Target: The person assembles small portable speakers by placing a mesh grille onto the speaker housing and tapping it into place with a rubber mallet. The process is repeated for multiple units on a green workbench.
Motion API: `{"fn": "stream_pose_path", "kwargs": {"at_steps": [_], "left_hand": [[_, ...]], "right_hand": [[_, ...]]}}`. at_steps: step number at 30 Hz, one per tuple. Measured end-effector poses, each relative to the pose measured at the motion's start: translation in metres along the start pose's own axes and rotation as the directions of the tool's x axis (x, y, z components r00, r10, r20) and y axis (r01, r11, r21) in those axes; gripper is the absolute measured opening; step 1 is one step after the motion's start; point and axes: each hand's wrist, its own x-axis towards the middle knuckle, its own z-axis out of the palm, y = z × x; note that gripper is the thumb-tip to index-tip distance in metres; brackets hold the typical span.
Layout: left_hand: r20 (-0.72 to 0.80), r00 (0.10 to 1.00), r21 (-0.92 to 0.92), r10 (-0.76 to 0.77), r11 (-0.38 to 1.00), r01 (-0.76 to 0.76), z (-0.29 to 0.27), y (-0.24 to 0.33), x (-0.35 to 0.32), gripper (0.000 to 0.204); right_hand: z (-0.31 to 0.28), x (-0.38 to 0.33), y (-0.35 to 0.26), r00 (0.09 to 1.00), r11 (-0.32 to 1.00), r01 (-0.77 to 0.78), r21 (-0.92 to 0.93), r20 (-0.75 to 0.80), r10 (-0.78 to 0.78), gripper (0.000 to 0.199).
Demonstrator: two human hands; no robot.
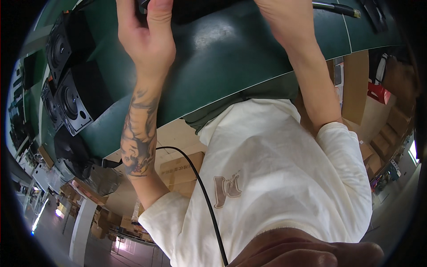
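The left hand (149, 31) curves its thumb and fingers at a dark edge by the top rim—fingertips cut off, so whether they pinch cannot be told—while the right hand (279, 8) shows only its lowest part, its state likewise untellable. Between them, the dark black object (193, 10) lies over the smooth, dark green tabletop (240, 58), mostly beyond the upper edge. Farther out are a slim black rod with a brass-coloured tip (336, 8) to the right, black box-shaped loudspeakers with round cones (91, 91) on the left, and a brown cardboard box (180, 169) below the table edge.
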Motion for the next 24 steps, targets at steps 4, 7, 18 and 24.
{"fn": "stream_pose_path", "kwargs": {"at_steps": [4,7,18,24], "left_hand": [[0.025,0.999,0.013,0.038,0.999,-0.039,-0.013,-0.017,0.001,0.061],[-0.004,0.997,-0.010,0.074,0.997,-0.074,-0.002,-0.001,0.000,0.054],[-0.121,0.989,0.109,-0.086,0.989,0.099,0.000,0.014,0.016,0.042],[-0.106,0.903,-0.286,-0.416,0.883,0.373,-0.003,0.012,0.017,0.040]], "right_hand": [[-0.002,0.006,-0.001,0.999,0.992,0.023,-0.125,0.025,-0.020,0.057],[-0.031,0.019,0.001,0.972,0.948,0.155,-0.278,0.212,-0.097,0.054],[-0.006,0.027,-0.032,0.989,0.949,-0.101,-0.298,0.074,0.129,0.040],[-0.004,0.039,-0.031,0.961,0.893,-0.201,-0.402,0.095,0.259,0.049]]}}
